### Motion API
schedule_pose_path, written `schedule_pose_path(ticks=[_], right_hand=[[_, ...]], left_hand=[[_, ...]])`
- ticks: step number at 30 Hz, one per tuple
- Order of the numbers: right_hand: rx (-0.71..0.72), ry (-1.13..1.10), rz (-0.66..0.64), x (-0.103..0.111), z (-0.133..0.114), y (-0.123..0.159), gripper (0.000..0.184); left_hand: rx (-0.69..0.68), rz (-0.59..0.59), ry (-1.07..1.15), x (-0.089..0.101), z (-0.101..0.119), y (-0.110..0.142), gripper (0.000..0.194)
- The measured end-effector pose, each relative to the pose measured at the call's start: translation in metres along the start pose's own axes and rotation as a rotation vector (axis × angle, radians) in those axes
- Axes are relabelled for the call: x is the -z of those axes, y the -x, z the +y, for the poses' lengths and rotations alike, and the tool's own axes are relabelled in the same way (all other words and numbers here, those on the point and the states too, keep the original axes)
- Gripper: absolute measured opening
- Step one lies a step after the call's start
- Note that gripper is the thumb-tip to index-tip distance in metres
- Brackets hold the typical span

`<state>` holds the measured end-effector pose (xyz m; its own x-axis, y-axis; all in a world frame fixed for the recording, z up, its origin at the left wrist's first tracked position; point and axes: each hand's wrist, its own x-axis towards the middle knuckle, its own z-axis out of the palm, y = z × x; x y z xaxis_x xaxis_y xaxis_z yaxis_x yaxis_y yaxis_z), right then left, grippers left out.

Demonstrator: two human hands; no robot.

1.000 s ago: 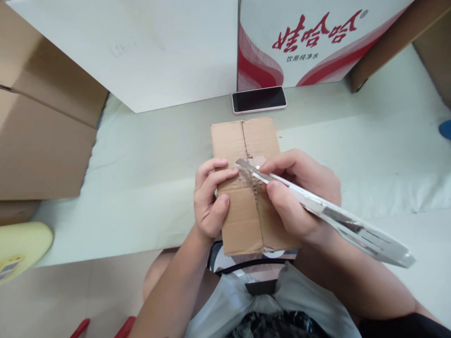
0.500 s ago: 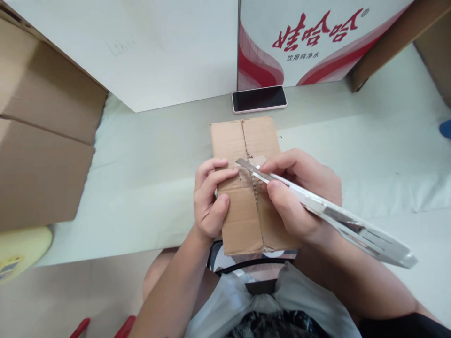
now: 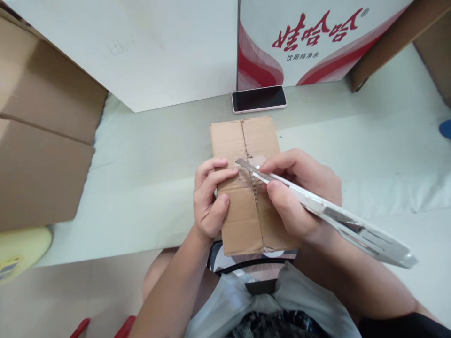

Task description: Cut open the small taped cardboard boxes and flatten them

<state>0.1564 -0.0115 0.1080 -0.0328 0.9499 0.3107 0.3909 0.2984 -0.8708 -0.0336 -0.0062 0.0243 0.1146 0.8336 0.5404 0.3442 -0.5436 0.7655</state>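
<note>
A small brown cardboard box (image 3: 241,220) lies in front of me at the table's near edge, a seam running lengthwise along its top. Clear tape crosses the seam near the middle. My left hand (image 3: 211,199) grips the box's left side, with fingers and thumb bent over the top. In my right hand (image 3: 303,188) is a white box cutter (image 3: 317,206), pinched near its front between thumb and index finger. Its blade is out and its tip is over the tape, just left of the seam. Whether the blade touches the cardboard I cannot tell.
Beyond the box lies a phone (image 3: 260,99), against a large white carton (image 3: 317,61) with red print. Brown cardboard (image 3: 42,173) stands at the left, above a pale yellow rounded object (image 3: 26,251). A blue object (image 3: 446,129) shows at the right edge.
</note>
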Motion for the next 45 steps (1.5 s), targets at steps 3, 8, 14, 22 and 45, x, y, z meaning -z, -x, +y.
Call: schedule_pose_path(ticks=[3,8,14,22,45], right_hand=[[0.019,-0.001,0.009,-0.0003,0.0002,-0.0006,0.010],[0.029,-0.003,0.006,-0.0001,0.0010,-0.0013,0.011],[0.038,-0.009,0.008,-0.0007,0.0030,-0.0001,0.011],[0.041,-0.007,0.007,-0.0005,0.0023,-0.0009,0.010],[0.021,0.001,0.011,-0.0009,0.0025,-0.0004,0.011]], left_hand=[[0.000,0.002,0.010,-0.0003,-0.0005,0.0001,0.041],[-0.007,-0.003,0.035,-0.0010,0.0001,-0.0007,0.039],[-0.024,-0.002,0.076,-0.0004,0.0008,-0.0022,0.036],[-0.010,0.003,0.033,-0.0002,0.0005,-0.0004,0.039],[-0.009,-0.004,0.024,0.0000,0.0000,0.0003,0.039]])
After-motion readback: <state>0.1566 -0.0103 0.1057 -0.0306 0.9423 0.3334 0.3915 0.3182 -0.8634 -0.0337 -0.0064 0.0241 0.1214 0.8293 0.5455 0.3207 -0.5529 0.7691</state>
